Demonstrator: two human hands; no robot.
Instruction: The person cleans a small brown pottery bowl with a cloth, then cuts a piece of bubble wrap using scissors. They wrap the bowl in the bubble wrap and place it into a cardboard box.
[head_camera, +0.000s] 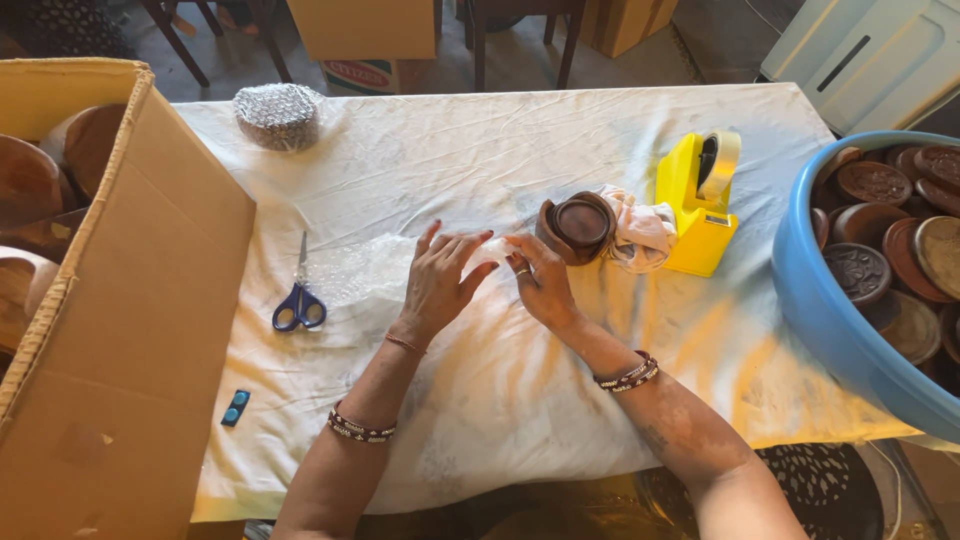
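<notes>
My left hand (440, 280) lies flat, fingers spread, on a clear sheet of bubble wrap (365, 268) spread over the white cloth. My right hand (538, 283) pinches the right edge of the same sheet, close to my left fingertips. Just beyond my right hand lie two or three round brown wooden pieces (578, 226), stacked and tilted. A crumpled pale cloth (640, 233) sits next to them.
Blue-handled scissors (298, 300) lie left of the wrap. A yellow tape dispenser (698, 200) stands at right. A blue tub (830, 310) of carved wooden discs is at far right, an open cardboard box (140, 300) at left, a bubble-wrapped bundle (278, 115) at the back.
</notes>
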